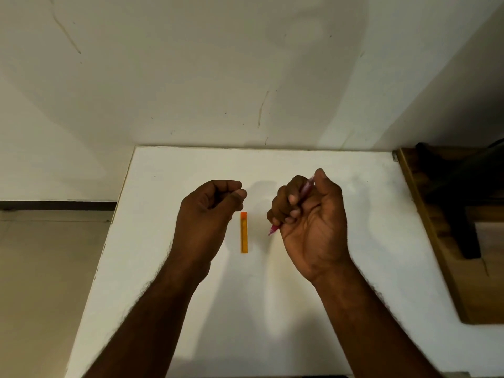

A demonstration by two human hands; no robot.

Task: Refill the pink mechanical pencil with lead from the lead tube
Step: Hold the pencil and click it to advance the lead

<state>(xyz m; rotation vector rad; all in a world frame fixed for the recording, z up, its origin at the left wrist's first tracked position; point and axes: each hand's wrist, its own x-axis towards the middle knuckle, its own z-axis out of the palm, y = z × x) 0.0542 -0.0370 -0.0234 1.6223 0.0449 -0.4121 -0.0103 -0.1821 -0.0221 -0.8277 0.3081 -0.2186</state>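
Your two forearms come up from the bottom of the frame over the white table [368, 203]. Just below the centre, your right hand [311, 216] is curled into a fist around the pink pencil [306, 187], palm turned towards you; one end of the pencil pokes out at the lower left of the fist and the other runs up beside the thumb. Left of it, your left hand [210, 211] is closed with thumb and forefinger pinched together; whether anything sits in that pinch is too small to tell. Between the two hands, the orange lead tube [244, 232] lies flat on the table, pointing up and down the frame, touching neither hand. Beyond the table stands a pale wall [191, 72], and at the right edge a brown wooden piece [425, 227].
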